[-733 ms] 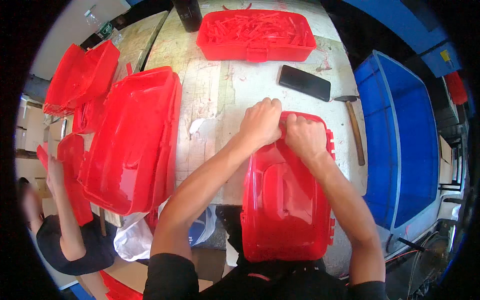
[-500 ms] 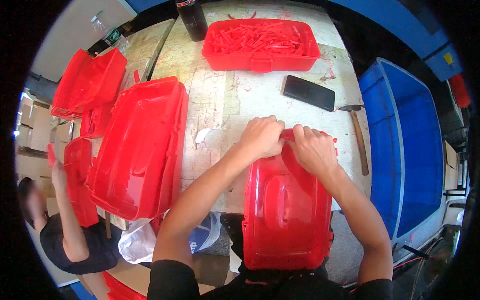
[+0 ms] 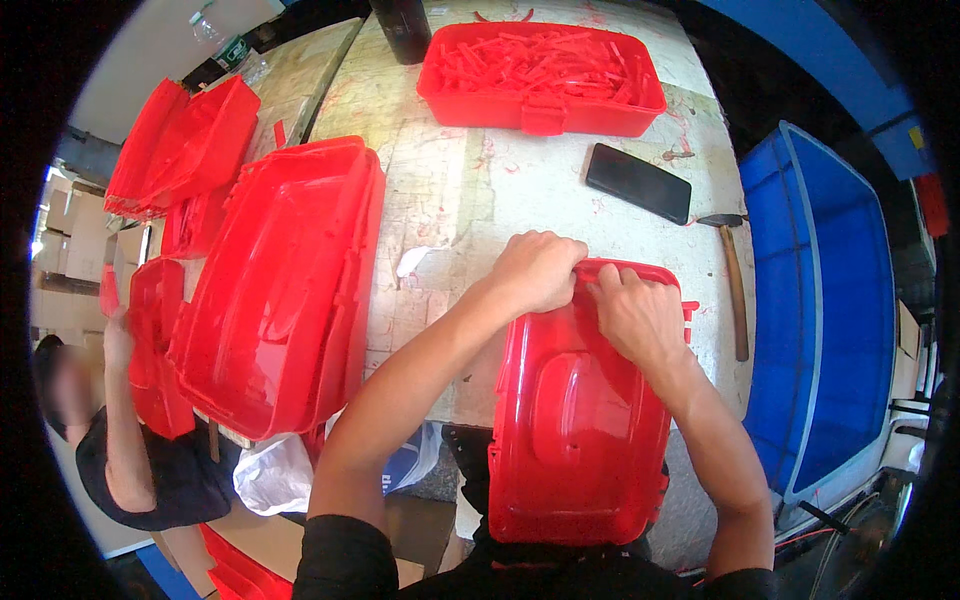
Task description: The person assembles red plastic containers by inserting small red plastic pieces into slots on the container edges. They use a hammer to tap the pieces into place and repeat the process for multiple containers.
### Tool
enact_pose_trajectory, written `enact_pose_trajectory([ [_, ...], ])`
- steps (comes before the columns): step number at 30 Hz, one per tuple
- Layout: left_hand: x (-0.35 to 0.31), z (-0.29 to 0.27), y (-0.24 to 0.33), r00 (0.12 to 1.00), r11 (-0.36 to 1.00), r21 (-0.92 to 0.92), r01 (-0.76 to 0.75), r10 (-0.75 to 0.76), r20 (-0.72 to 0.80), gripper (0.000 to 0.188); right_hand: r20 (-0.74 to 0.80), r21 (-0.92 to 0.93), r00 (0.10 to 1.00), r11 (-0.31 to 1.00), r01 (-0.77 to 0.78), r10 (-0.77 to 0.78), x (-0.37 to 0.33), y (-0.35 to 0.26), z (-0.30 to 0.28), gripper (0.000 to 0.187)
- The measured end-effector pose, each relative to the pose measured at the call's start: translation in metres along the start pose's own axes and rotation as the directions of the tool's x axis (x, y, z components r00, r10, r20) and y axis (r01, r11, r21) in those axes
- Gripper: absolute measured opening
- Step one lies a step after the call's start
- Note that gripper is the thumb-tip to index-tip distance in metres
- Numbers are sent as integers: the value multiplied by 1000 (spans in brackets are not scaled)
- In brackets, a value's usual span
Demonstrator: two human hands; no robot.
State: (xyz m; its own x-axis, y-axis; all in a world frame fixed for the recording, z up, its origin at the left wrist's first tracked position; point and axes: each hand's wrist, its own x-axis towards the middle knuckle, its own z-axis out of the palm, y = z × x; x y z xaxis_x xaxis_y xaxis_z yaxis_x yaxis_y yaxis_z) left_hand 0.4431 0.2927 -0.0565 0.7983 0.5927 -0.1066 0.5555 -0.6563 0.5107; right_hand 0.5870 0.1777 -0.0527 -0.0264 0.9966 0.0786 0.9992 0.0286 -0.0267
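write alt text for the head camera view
Left hand and right hand hold a glossy red rectangular plastic shell at its far edge; beyond lie a flat black phone and an open red plastic box of thin red strips.

Glossy red plastic shell (image 3: 590, 480), rectangular with rounded corners and a raised rim, with an elongated rounded panel moulded near its centre. Its long axis points away from the viewer; the far end lies over the pale, stained worktable (image 3: 470, 200), the near end beyond the table's edge.
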Motion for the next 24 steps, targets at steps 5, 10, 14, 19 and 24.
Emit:
enact_pose_trajectory([
  [5, -1, 0, -1, 1000, 1000, -25, -8, 8, 12, 16, 18, -17, 1000, 1000, -13, 14, 3, 0, 0, 26],
  [10, 1, -4, -3, 998, 996, -66, -60, 61, 9, 16, -33, 18, 999, 999, -39, 40, 6, 0, 5, 29],
  [14, 1, -5, -2, 998, 998, 28, -62, 62, 14, 18, -88, 28, 992, 995, -93, 95, 5, -3, 10, 31],
  [19, -1, -4, 4, 998, 985, 157, -66, 66, 5, 22, -104, -8, 987, 992, -123, 121, 6, -11, 8, 23],
  [24, -2, -6, 3, 994, 986, 162, -46, 61, -90, 23, -68, -113, 996, 992, -57, 50, 19, -14, 3, 11],
])
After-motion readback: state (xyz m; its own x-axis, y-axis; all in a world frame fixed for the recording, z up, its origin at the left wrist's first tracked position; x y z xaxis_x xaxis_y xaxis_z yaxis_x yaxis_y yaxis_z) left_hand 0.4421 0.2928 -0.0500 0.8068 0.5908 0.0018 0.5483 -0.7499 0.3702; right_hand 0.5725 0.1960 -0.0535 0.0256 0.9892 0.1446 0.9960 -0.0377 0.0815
